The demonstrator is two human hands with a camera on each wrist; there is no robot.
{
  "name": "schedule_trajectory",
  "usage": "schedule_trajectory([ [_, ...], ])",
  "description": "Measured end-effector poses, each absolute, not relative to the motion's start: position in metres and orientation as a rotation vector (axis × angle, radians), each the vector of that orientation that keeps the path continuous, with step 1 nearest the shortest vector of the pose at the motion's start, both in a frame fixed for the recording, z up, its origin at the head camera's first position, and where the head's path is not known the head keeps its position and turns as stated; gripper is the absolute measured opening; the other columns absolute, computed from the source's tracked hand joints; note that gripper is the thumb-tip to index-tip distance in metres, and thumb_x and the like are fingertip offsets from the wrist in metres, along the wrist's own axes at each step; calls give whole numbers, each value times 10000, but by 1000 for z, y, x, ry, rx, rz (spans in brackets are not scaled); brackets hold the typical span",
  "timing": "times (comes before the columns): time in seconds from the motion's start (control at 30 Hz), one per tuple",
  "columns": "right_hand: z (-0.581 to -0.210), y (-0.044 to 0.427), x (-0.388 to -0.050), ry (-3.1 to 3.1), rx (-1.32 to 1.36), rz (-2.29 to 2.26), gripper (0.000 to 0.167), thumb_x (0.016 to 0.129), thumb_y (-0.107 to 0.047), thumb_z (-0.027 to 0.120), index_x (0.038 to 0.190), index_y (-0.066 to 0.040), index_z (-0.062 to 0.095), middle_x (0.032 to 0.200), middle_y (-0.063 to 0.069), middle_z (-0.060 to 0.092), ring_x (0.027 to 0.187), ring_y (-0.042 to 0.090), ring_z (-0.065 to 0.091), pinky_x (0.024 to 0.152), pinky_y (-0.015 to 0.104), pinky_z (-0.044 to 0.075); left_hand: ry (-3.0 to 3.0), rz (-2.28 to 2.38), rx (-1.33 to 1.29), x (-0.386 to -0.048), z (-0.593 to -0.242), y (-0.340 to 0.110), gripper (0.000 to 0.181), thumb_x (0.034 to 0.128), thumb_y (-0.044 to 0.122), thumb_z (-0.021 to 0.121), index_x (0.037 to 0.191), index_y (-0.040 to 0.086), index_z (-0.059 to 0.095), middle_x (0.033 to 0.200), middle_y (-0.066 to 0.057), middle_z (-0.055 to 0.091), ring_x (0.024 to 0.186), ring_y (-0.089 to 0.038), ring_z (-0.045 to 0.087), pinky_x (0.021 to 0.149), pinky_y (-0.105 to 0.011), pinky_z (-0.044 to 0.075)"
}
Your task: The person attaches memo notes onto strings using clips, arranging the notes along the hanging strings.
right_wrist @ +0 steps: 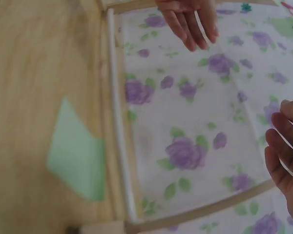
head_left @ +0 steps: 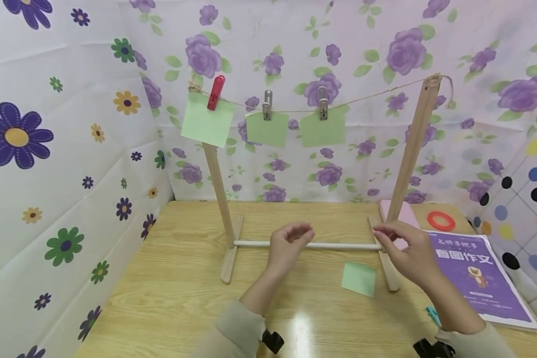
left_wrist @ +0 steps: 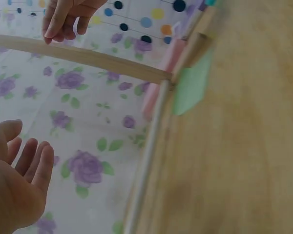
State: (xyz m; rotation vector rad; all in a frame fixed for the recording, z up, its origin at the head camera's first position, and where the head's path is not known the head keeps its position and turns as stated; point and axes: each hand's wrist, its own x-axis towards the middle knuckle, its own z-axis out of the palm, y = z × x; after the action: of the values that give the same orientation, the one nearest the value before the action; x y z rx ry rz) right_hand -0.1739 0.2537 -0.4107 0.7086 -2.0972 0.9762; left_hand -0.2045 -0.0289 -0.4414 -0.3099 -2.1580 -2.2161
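Observation:
My left hand (head_left: 287, 248) hovers in front of the white rod (head_left: 340, 245) of a wooden stand, its fingers loosely bent with nothing between them. To the right, my right hand (head_left: 409, 253) is held up by the right post (head_left: 413, 149), also with nothing in it. In the right wrist view, the right hand's thumb and fingers (right_wrist: 278, 158) are apart. A green paper square (head_left: 359, 279) lies on the table below. Along a twine line (head_left: 376, 97) hang several green papers: one (head_left: 208, 119) under a red clip (head_left: 216, 93), others under metal clips (head_left: 267, 105).
A purple book (head_left: 479, 278) lies at the right with a red ring (head_left: 441, 221) behind it. Beside the right post's foot is a pink flat object (head_left: 404, 214). Something small and teal (head_left: 433, 315) lies near the right forearm. Flowered cloth (head_left: 273, 164) stands behind.

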Motion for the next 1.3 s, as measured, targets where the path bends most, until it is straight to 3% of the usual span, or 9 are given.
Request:
schedule_trajectory([
  [0.23,-442,288,-152,-2233,589,985,248,796,116,788,963,-66,762,849,-7,731,778,-40,628,697,71,525,-2339,-2134,-399,-189,-477,-18,229,925,246,770,1123,136,731,1142,-23,716,1050,-123,667,899,-236,584],
  [0.4,-461,307,-135,-2358,460,1029,237,854,63,770,1012,-113,757,882,21,731,795,-35,625,693,73,516,-2493,-2134,-380,-186,-498,-12,294,943,294,748,1187,134,710,1206,-47,692,1098,-139,639,992,-315,550],
  [0.53,-476,325,-123,-2488,356,1001,174,896,-44,772,1053,-116,748,873,-8,723,789,-29,616,668,92,523,-2577,-2110,-359,-187,-515,-5,345,938,287,753,1219,95,699,1218,-51,683,1118,-174,627,996,-360,547],
  [0.67,-491,344,-112,-2614,247,957,196,904,-111,781,1092,-75,736,907,13,741,782,-48,609,629,130,535,-2638,-2016,-474,-193,-530,7,372,920,261,771,1229,65,699,1196,-60,697,1108,-185,644,962,-297,550],
  [0.87,-512,368,-98,-2722,104,939,244,906,-181,792,1097,-40,738,905,22,735,695,-22,585,556,174,521,-2775,-1759,-645,-199,-537,18,446,903,275,788,1304,122,668,1238,13,685,1059,-125,619,909,-231,531],
  [0.93,-518,372,-96,-2759,95,946,258,899,-215,801,1092,-53,742,863,-36,706,644,-3,543,515,191,480,-2813,-1652,-679,-201,-537,21,490,893,293,797,1337,155,646,1257,46,681,1007,-99,600,872,-228,523],
  [1.07,-526,377,-93,-2802,178,934,278,828,-219,860,1047,-86,753,768,-150,624,601,11,460,478,206,380,-2848,-1459,-729,-205,-538,33,607,869,325,819,1418,226,581,1283,119,677,905,-69,582,939,-280,430],
  [1.2,-528,382,-91,-2872,241,952,404,733,-251,918,1055,-78,747,763,-138,591,607,16,439,485,215,343,-2889,-1257,-783,-207,-538,45,775,805,360,873,1484,308,502,1328,201,633,1070,-69,596,997,-336,368],
  [1.3,-525,387,-89,-3000,206,1007,562,697,-360,926,1135,-70,725,806,-72,573,651,34,440,521,225,341,-2921,-1165,-808,-207,-538,49,818,752,359,912,1467,337,514,1291,229,641,1217,-71,546,1053,-394,370],
])
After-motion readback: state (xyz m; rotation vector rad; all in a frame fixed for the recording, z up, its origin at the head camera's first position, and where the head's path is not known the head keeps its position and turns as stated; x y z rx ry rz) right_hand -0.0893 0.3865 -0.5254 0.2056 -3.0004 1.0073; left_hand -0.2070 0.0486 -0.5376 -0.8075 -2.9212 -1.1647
